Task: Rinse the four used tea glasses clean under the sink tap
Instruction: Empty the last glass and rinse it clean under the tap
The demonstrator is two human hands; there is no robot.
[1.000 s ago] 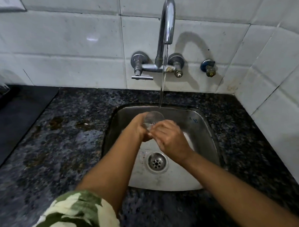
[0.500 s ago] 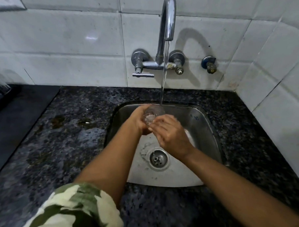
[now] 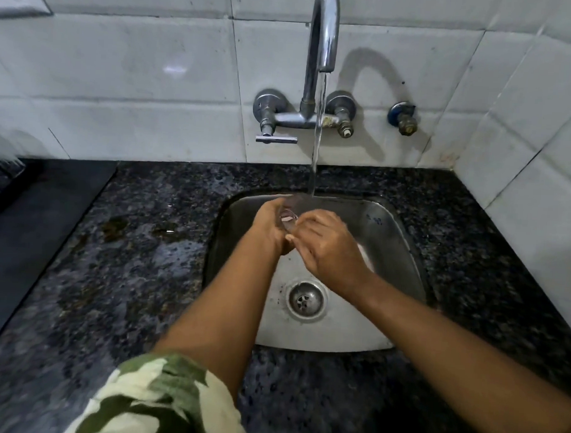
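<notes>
A small clear tea glass (image 3: pixel 289 216) is held over the steel sink (image 3: pixel 390 253), just under the stream of water from the chrome tap (image 3: pixel 323 31). My left hand (image 3: pixel 270 225) grips the glass from the left side. My right hand (image 3: pixel 328 247) has its fingers curled against the glass from the right, and they hide most of its body. Only the rim and part of the inside show. No other tea glasses are in view.
The sink drain (image 3: pixel 306 298) lies below my hands. A wet dark granite counter (image 3: pixel 151 259) surrounds the sink. A black mat (image 3: pixel 32 225) covers the counter's left end. White tiled walls stand behind and to the right, with a small valve (image 3: pixel 403 118) beside the tap.
Both hands with the glass have shifted slightly, staying under the running water. The camera has tilted a little, so the tap sits higher in view.
</notes>
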